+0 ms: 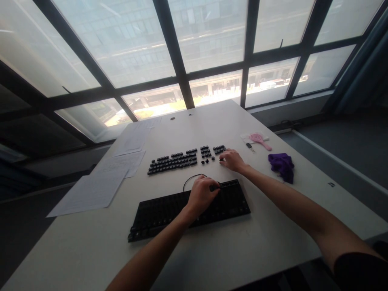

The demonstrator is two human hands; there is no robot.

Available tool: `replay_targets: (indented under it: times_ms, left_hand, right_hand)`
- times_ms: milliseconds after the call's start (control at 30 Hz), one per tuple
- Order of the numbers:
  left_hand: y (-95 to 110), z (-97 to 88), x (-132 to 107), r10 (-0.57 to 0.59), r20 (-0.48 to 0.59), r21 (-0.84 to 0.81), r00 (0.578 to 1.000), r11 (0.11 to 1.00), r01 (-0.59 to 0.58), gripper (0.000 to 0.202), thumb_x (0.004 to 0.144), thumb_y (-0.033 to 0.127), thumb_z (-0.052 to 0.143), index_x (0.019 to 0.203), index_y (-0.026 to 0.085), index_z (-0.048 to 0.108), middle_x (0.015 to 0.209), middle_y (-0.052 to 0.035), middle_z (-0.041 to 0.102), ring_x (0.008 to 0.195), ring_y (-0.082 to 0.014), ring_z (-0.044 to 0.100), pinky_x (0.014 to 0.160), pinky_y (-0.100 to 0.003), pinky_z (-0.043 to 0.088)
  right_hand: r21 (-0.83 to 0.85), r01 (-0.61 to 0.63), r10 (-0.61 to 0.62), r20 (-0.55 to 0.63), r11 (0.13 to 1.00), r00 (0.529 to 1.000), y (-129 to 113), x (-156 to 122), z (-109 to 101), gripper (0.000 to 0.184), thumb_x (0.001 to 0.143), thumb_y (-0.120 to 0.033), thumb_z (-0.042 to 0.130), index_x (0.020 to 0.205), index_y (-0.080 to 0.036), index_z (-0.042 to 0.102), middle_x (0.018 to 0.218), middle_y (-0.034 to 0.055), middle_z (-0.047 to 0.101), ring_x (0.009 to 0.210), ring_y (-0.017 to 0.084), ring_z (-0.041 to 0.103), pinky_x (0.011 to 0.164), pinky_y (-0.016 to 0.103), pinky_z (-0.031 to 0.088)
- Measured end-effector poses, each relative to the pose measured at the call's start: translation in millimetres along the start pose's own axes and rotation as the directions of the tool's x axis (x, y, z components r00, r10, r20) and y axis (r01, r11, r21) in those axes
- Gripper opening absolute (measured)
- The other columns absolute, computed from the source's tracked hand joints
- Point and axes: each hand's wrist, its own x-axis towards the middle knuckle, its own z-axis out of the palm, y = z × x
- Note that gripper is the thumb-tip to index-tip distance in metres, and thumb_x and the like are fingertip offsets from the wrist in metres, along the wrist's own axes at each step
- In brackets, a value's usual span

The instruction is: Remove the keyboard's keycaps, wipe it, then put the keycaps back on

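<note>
A black keyboard (pixel 169 210), its keycaps off over most of the visible surface, lies tilted across the near part of the white table. My left hand (pixel 202 195) is above its right half, fingers curled in a pinch around a small dark piece (pixel 214 187) that looks like a keycap. Beyond the keyboard, loose black keycaps (pixel 174 162) are laid out in rows and groups. At the right end of these rows is my right hand (pixel 233 160), with thumb and fingers closed on a dark keycap (pixel 222 159) at the tabletop.
Sheets of paper (pixel 91 192) cover the table's left side. To the right are a pink hairbrush (pixel 257 138), a small black tool with metal prongs (pixel 250 146) and a crumpled purple cloth (pixel 281 165). A black cable (pixel 187 181) loops behind the keyboard. Windows border the far edge.
</note>
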Motion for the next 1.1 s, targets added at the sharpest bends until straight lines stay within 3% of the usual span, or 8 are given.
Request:
replay_targets:
  times_ms: [100,200,300,433,600,900,1100]
  left_hand:
    - [10.6,1.9,-10.0,-0.007,0.007,-0.052,1.000,0.999,0.007,0.011,0.075,0.016,0.078,0.082,0.024,0.076,0.084,0.0004,0.074,0.085,-0.0211,0.059,0.080,-0.033,0.044]
    - [19.1,10.0,-19.9,-0.001,0.034,-0.109,0.999,0.994,0.005,0.012,0.075,0.014,0.078,0.082,0.024,0.076,0.085,0.0009,0.075,0.084,-0.0204,0.058,0.080,-0.033,0.044]
    - [22.9,19.3,-28.0,0.005,0.057,-0.151,0.998,0.989,0.003,0.013,0.073,0.012,0.079,0.079,0.024,0.076,0.086,0.0011,0.076,0.082,-0.0199,0.058,0.083,-0.035,0.043]
    - [21.8,26.5,-34.2,0.050,0.071,-0.209,0.996,0.977,-0.034,0.012,0.073,0.012,0.078,0.078,0.023,0.076,0.087,0.0009,0.076,0.081,-0.0189,0.059,0.084,-0.035,0.044]
    - [19.0,31.3,-37.0,0.093,0.066,-0.248,0.993,0.966,-0.074,0.011,0.075,0.013,0.076,0.079,0.024,0.078,0.089,-0.0004,0.077,0.082,-0.0189,0.060,0.080,-0.034,0.046]
    - [13.8,26.8,-36.5,0.148,0.074,-0.140,0.986,0.981,-0.137,0.014,0.078,0.015,0.073,0.084,0.027,0.079,0.092,-0.0010,0.077,0.083,-0.0198,0.059,0.085,-0.038,0.046]
    - [9.4,30.4,-40.2,0.208,0.078,-0.138,0.975,0.971,-0.195,0.011,0.082,0.020,0.073,0.088,0.026,0.079,0.094,-0.0014,0.076,0.084,-0.0194,0.057,0.084,-0.037,0.045]
  right_hand:
    - [0.032,0.013,-0.014,0.004,0.999,1.000,-6.8,1.8,-1.0,0.009,0.078,-0.011,0.075,0.082,-0.018,0.075,0.087,0.0085,0.075,0.094,0.026,0.062,0.089,0.036,0.045]
    - [0.075,0.000,0.001,-0.016,0.997,1.000,-17.2,-16.5,-13.9,0.012,0.081,-0.011,0.074,0.091,-0.018,0.075,0.089,0.0072,0.075,0.088,0.022,0.064,0.083,0.033,0.048]
    - [0.213,0.008,0.001,-0.046,0.977,0.999,-33.6,-56.6,-35.8,0.010,0.082,-0.013,0.073,0.090,-0.019,0.074,0.086,0.0043,0.073,0.081,0.018,0.065,0.077,0.030,0.050]
    - [0.458,0.021,0.009,-0.064,0.889,0.998,-56.4,-119.4,-60.8,0.013,0.083,-0.010,0.071,0.091,-0.020,0.074,0.090,0.0046,0.074,0.085,0.019,0.068,0.079,0.031,0.053]
    - [0.548,-0.013,0.040,-0.037,0.837,0.999,-72.9,-164.6,-64.2,0.014,0.086,-0.013,0.069,0.092,-0.023,0.076,0.092,0.0058,0.075,0.087,0.021,0.069,0.079,0.035,0.056]
    - [0.520,0.062,-0.049,-0.040,0.852,0.998,-84.8,-164.7,-47.4,0.016,0.090,-0.014,0.065,0.093,-0.024,0.077,0.094,0.0062,0.075,0.088,0.021,0.067,0.078,0.036,0.057]
    - [0.487,0.080,-0.105,0.024,0.870,0.994,-84.7,-165.5,-48.5,0.018,0.091,-0.011,0.062,0.092,-0.023,0.076,0.095,0.0056,0.075,0.090,0.021,0.065,0.079,0.035,0.056]
